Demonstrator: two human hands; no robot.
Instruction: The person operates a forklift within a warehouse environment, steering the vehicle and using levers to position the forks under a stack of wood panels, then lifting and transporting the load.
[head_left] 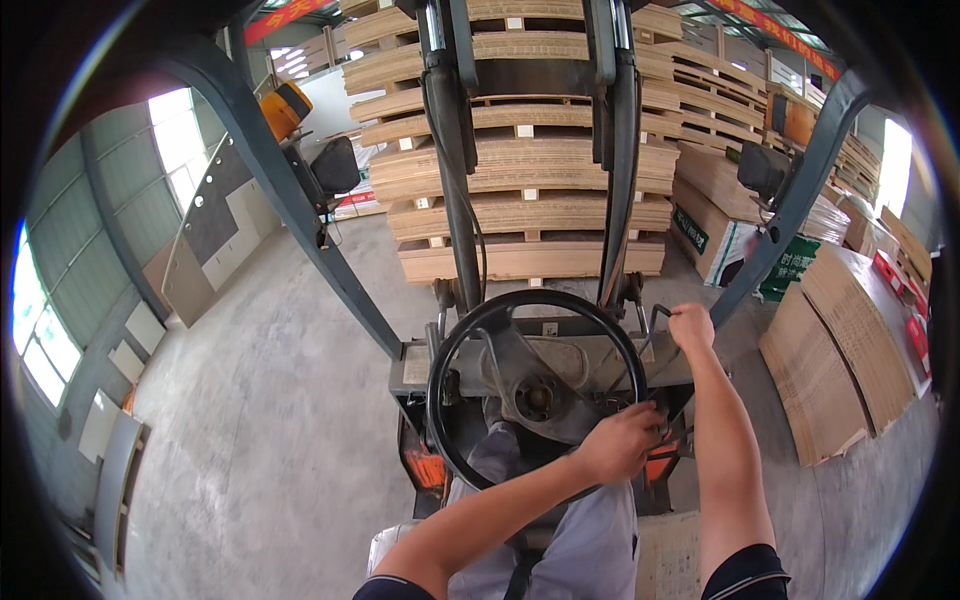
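I sit behind the black steering wheel (441,355) of a forklift. My left hand (622,442) reaches across to the wheel's lower right and is closed there on the rim; the hand itself hides the exact grip, and a knob may be under the fingers. Farther right and forward, my right hand (692,327) is closed round the top of a bent black control lever (655,318). Beyond the wheel rises the dark mast (455,180), with a tall stack of board bundles (530,165) right behind it.
Grey roof posts (285,215) stand left and right, with a dark lamp (335,167) on the left one. Stacked brown boards (835,345) lie close on the right, near wrapped board packs (705,215). Panels (225,215) lean by the left wall. Concrete floor (265,400) spreads leftward.
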